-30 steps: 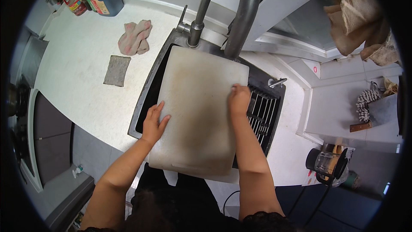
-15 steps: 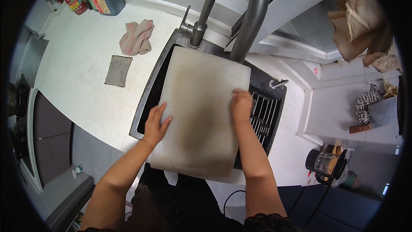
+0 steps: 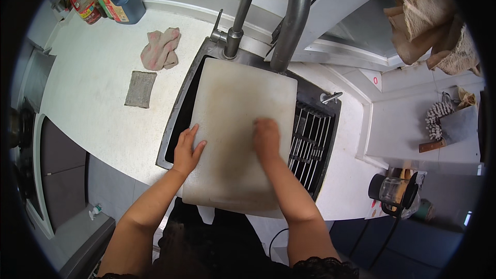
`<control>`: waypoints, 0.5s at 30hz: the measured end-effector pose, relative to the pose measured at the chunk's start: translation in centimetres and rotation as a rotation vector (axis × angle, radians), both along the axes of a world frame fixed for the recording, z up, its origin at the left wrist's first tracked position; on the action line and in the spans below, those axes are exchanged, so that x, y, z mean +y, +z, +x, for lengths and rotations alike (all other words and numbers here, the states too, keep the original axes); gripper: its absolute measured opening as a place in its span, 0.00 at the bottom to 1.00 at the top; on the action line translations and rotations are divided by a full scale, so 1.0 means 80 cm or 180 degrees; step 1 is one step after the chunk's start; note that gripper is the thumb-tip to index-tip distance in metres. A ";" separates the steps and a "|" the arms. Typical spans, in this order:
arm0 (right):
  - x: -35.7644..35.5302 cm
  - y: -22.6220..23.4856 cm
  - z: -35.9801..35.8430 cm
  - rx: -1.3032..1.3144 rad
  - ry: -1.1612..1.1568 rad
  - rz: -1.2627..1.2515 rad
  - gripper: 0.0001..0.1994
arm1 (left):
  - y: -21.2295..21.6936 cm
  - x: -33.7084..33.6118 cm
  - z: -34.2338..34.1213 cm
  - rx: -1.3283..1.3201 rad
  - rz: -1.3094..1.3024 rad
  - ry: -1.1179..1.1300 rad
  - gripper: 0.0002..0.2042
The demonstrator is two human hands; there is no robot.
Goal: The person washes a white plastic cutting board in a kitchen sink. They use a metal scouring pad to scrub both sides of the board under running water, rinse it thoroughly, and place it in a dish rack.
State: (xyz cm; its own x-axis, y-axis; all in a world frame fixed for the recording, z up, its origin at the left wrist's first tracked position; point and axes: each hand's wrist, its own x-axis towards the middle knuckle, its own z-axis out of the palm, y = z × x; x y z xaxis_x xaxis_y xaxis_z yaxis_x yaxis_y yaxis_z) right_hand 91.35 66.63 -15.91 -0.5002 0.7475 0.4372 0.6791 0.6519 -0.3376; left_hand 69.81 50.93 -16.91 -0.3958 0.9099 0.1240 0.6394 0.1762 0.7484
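A large whitish cutting board [image 3: 232, 90], stained brown along its middle, lies across the dark sink [image 3: 166, 147]. Its near end sticks out past the counter's front. My left hand [image 3: 188, 151] rests on the board's left edge, thumb and fingers apart and stretched out. Over the right half of the board is my right hand [image 3: 267, 137], fingers curled down against the surface and slightly blurred. Whatever may be under those fingers is hidden.
A metal rack [image 3: 311, 144] sits in the sink to the right of the board. The grey faucet [image 3: 294, 26] rises at the far side. On the left counter lie a crumpled cloth [image 3: 160, 49] and a grey scouring pad [image 3: 140, 89]. Bottles [image 3: 124, 0] stand far left.
My right hand has moved left from the board's right edge onto its middle right. My left hand keeps its place on the left edge. The whole view has shifted slightly.
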 end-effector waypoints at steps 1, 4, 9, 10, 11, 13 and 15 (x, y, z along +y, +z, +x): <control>-0.005 -0.003 0.004 -0.0337 0.0109 -0.0190 0.08 | -0.003 0.000 0.000 0.0031 0.0028 -0.0011 0.27; 0.004 -0.006 0.023 0.0113 -0.0053 -0.0062 0.07 | -0.002 -0.004 -0.001 0.0022 0.0083 0.0003 0.27; -0.001 -0.004 0.011 0.0326 -0.1012 0.0149 0.05 | 0.007 -0.001 0.000 -0.0213 0.0007 0.0024 0.26; -0.027 -0.010 -0.003 -0.0197 -0.0529 -0.0077 0.05 | 0.004 -0.001 0.001 -0.0297 -0.0018 0.0030 0.26; -0.049 -0.009 -0.008 -0.0193 -0.0168 -0.0222 0.05 | 0.001 -0.001 0.000 -0.0226 0.0047 0.0007 0.26; -0.083 -0.003 -0.017 -0.0151 0.0570 -0.0545 0.05 | -0.002 -0.004 -0.003 -0.0053 0.0140 -0.0025 0.26; -0.032 -0.013 0.018 -0.0108 0.0139 -0.0122 0.06 | 0.000 -0.001 -0.003 -0.0068 0.0136 -0.0040 0.27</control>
